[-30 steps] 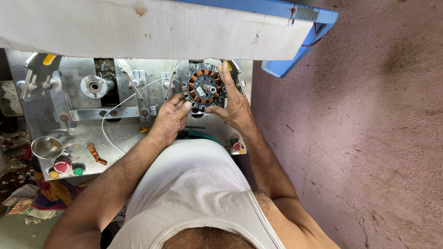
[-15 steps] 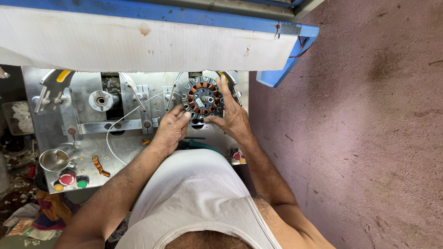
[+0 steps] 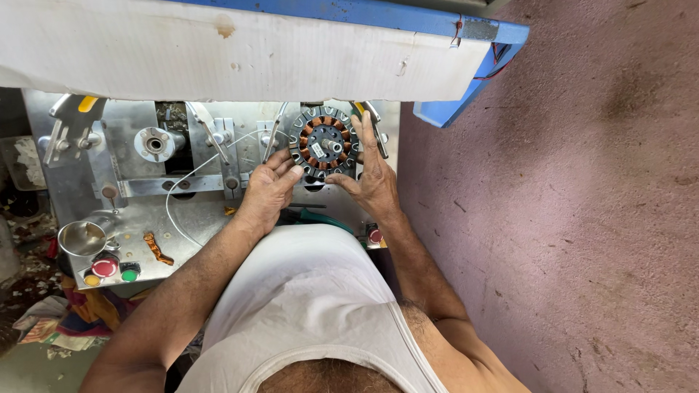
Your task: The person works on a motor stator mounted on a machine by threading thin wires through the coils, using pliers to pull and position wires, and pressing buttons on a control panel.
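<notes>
Resting at upper centre of the frame, on a metal bench [image 3: 138, 218]: round stator [image 3: 325, 143] with copper windings and a small pale label near its hub. Left hand [image 3: 269, 191] at its lower left edge, fingers [image 3: 285, 166] spread and touching the rim. Right hand [image 3: 375, 175] along its right side, fingers extended upward, thumb reaching toward the lower rim. At lower left: small steel cup [image 3: 81, 238], contents unclear. Beside it, red button [image 3: 104, 267], green button [image 3: 129, 274], yellow button [image 3: 92, 279]. Above, white board [image 3: 240, 51] with blue edging.
</notes>
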